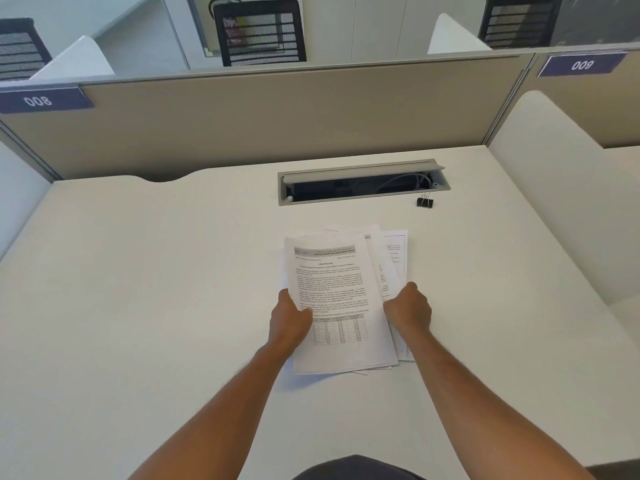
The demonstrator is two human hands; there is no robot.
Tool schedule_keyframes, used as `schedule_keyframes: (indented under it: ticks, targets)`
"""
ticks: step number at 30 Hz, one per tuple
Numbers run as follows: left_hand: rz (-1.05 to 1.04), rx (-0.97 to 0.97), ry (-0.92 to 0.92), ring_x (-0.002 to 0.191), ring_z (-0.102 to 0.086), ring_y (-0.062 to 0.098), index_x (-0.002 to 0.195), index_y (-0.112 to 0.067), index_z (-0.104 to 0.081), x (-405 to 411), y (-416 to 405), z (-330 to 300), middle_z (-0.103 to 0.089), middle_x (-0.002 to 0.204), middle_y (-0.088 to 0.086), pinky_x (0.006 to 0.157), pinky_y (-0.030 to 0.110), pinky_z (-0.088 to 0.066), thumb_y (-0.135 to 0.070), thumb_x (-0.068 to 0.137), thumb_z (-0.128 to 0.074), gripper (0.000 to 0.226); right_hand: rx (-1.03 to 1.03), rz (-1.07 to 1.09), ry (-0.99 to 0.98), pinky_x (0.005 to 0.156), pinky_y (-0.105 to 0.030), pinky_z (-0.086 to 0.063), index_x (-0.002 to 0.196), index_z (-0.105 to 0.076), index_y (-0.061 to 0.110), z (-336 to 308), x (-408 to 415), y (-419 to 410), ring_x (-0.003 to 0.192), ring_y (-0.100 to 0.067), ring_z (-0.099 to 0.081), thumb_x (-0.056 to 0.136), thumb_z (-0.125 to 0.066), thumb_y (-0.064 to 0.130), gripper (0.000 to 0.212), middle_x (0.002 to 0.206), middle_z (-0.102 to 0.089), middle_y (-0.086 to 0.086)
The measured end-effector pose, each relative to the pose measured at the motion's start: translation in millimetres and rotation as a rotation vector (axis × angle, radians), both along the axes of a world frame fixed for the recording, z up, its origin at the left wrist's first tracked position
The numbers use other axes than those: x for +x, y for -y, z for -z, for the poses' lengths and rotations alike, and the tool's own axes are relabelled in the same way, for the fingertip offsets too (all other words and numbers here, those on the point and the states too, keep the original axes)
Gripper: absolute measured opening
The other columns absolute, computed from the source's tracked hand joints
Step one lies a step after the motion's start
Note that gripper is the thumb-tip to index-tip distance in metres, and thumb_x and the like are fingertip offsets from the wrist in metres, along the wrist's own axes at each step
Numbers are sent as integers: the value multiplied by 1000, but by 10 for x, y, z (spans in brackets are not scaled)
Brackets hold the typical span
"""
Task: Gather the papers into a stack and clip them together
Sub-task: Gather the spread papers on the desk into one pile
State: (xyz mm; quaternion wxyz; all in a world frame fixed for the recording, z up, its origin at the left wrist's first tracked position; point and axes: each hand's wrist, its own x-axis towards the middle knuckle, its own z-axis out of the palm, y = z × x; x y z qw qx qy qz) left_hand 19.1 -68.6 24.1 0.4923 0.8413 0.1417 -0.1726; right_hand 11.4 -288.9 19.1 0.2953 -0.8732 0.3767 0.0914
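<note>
Several printed papers [332, 282] lie in a loose, uneven pile in the middle of the white desk [156, 289]. The top sheet carries text and a table, and other sheets fan out to the right behind it. My left hand [289, 318] grips the pile's left edge with the thumb on the top sheet. My right hand [408, 308] holds the right edge, fingers curled around the sheets. A black binder clip [425, 201] sits alone on the desk, far right of the pile, near the cable slot.
An open cable slot [360, 183] with wires inside is set into the desk behind the papers. A beige partition [277, 119] closes the back, with labels 008 and 009. A white side panel [554, 202] bounds the right. Black mesh chairs stand beyond.
</note>
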Motion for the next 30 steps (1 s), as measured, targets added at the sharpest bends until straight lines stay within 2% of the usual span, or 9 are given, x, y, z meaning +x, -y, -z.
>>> schedule_keyframes:
  ticks: [5,8,12,16,18,22,25,28,30]
  targets:
    - [-35,-110,-32,103,-65,22,127,-17,-49,11,0,56,-64,117,-4,82,35,-55,-9,88,-63,42,133,21,72,77,-35,-50,105,-64,5,-17,-42,81,94,-37,-63,81,-53,6,26,103,-70,-11]
    - [-83,-223,-79,102,-68,24,119,-18,-55,47,-28,85,-69,116,0,88,43,-59,-6,87,-65,36,197,77,123,89,-39,-51,112,-66,-2,-37,-57,134,106,-41,-63,86,-52,6,30,112,-71,-12]
    - [-113,-421,-180,102,-72,29,118,-13,-62,101,-91,121,-73,119,6,89,50,-60,3,87,-65,35,263,36,180,75,-35,-46,83,-68,8,-58,-64,179,92,-38,-60,95,-52,20,24,84,-68,-10]
    - [-130,-523,-239,103,-73,32,123,-10,-63,129,-191,114,-74,119,8,90,53,-58,6,89,-66,38,325,125,181,106,-38,-42,141,-54,8,-127,15,262,129,-32,-55,93,-61,41,59,142,-58,-13]
    - [-102,-552,-250,105,-73,31,123,-13,-64,122,-227,89,-75,118,6,92,51,-58,7,90,-64,39,464,146,176,104,-41,-49,138,-56,8,-140,48,326,120,-31,-62,85,-69,41,64,139,-61,-11]
    - [-2,-515,-215,108,-71,27,127,-15,-65,104,-271,61,-75,120,2,96,48,-56,2,89,-69,42,807,83,203,80,-38,-60,120,-69,9,-206,40,375,94,-27,-75,92,-70,20,30,111,-77,-10]
    - [76,-517,-199,111,-71,24,129,-15,-65,90,-264,62,-74,122,1,97,45,-56,-2,85,-76,47,817,-14,189,84,-40,-59,119,-68,14,-249,41,336,97,-24,-75,98,-62,35,30,110,-77,-5]
    - [91,-527,-190,111,-71,23,129,-14,-65,69,-227,66,-73,125,3,98,45,-56,-9,86,-77,45,732,-19,137,84,-40,-59,123,-58,16,-218,42,282,101,-24,-71,96,-50,59,52,115,-72,0]
    - [120,-524,-189,112,-71,22,130,-17,-64,51,-198,55,-73,125,1,98,44,-56,-15,89,-75,43,697,-21,117,90,-44,-57,130,-52,16,-169,27,267,107,-25,-68,97,-50,55,52,124,-67,-2]
